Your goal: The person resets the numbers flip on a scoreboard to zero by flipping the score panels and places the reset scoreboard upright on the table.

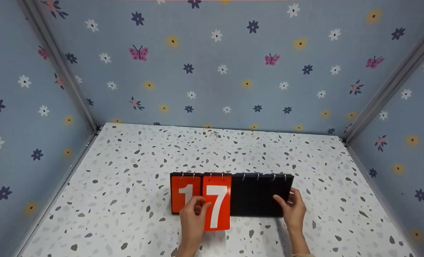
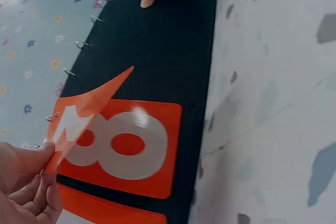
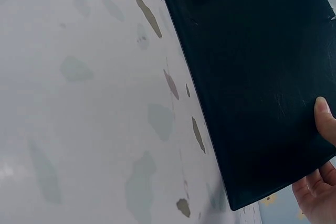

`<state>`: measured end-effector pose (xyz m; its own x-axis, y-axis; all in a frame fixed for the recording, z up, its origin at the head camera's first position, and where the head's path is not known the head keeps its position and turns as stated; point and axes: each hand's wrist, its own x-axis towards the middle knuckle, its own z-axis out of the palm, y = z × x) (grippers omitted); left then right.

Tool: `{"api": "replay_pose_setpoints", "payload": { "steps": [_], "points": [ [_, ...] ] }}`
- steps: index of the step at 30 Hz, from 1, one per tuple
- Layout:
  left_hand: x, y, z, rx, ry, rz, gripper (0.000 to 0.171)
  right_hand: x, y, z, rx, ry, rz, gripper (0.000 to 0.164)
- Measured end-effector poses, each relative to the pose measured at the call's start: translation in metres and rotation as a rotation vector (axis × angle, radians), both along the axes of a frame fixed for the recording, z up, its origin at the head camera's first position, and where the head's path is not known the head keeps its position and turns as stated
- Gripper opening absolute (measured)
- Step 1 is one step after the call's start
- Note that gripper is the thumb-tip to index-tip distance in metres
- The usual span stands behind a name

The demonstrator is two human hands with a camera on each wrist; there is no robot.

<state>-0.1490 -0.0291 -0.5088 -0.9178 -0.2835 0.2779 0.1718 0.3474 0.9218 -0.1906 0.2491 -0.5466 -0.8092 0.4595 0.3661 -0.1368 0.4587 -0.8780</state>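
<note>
A black flip scoreboard (image 1: 256,196) stands tilted on the table, its cards hung from metal rings along the top edge. My left hand (image 1: 192,217) pinches the left edge of the red card with a white 7 (image 1: 217,207), which is swung out from the board. In the left wrist view this card is bent upward, and a red card with a white 8 (image 2: 139,169) shows beneath it. Left of it hangs a red card with a 1 (image 1: 177,189), partly hidden by my left hand. My right hand (image 1: 294,210) grips the board's right end, thumb on the front face.
The white speckled tabletop (image 1: 133,185) spreads around the board. Blue panels (image 1: 204,82) with flowers and butterflies stand at the back and both sides, joined by grey corner posts (image 1: 386,78).
</note>
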Motion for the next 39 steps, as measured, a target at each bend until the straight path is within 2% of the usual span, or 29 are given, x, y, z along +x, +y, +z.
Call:
{"api": "replay_pose_setpoints", "payload": {
  "steps": [4, 6, 10, 13, 15, 19, 22, 31, 39],
  "points": [
    [0.005, -0.006, 0.009, 0.041, 0.027, -0.074, 0.008, 0.001, 0.000, 0.000, 0.002, 0.006, -0.001, 0.039],
    [0.007, -0.010, 0.014, 0.070, 0.060, -0.117, 0.011, 0.001, 0.000, 0.000, 0.001, 0.005, -0.002, 0.039],
    [0.008, -0.015, 0.023, 0.123, 0.068, -0.189, 0.021, 0.001, 0.000, 0.000, -0.004, 0.009, 0.001, 0.039],
    [0.004, -0.017, 0.029, 0.119, 0.104, -0.203, 0.025, 0.001, 0.000, 0.000, 0.000, 0.010, 0.007, 0.039],
    [0.000, -0.017, 0.032, 0.096, 0.183, -0.191, 0.027, 0.000, 0.000, 0.000, 0.010, 0.003, 0.011, 0.039],
    [-0.012, -0.017, 0.039, 0.024, 0.397, -0.125, 0.029, 0.000, 0.001, 0.001, 0.030, -0.012, 0.009, 0.039],
    [-0.022, -0.017, 0.045, -0.030, 0.489, -0.079, 0.025, 0.000, 0.001, 0.001, 0.032, -0.016, 0.008, 0.039],
    [-0.057, -0.014, 0.061, -0.138, 0.548, -0.040, 0.012, -0.002, 0.001, 0.001, 0.027, -0.011, 0.006, 0.039],
    [-0.089, -0.011, 0.064, -0.182, 0.570, -0.030, 0.009, 0.001, 0.001, 0.000, 0.026, -0.016, 0.000, 0.040]
  ]
}}
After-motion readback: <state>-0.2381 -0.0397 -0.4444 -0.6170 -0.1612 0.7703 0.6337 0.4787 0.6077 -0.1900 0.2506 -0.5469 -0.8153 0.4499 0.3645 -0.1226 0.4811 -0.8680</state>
